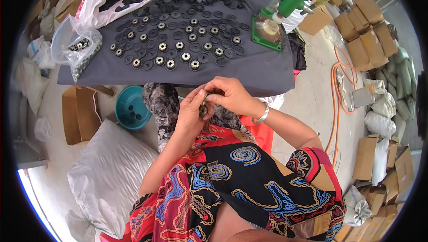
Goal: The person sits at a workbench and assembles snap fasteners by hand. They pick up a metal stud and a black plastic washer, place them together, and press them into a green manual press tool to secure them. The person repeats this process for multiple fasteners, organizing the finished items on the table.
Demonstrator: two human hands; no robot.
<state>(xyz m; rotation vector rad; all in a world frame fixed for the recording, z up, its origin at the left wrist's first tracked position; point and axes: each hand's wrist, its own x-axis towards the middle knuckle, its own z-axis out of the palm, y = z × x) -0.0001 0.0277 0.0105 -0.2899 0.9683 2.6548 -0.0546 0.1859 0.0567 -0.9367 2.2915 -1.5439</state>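
Observation:
Just off the table's near edge, above my lap, my two hands meet. My left hand (191, 110) is curled around a few small metal bearings (203, 110), partly hidden by its fingers. My right hand (231, 94), with a silver bracelet at the wrist, has its fingers closed against the same bearings from the right; what its fingertips pinch is hard to see. Beyond them, black plastic discs (203, 57) lie spread over the dark tablecloth (249, 73). On several discs sits a metal bearing (170, 63). Farther back the black discs heap up, spilling from a white sack (96, 12).
A clear plastic bag (62, 41) of bearings rests at the table's left edge. A green hand press (285, 1) stands at the back right corner. Below are a teal basin (122, 113), an open carton (76, 117), a stuffed white sack (109, 166), an orange hose (333, 103) and stacked boxes (363, 41).

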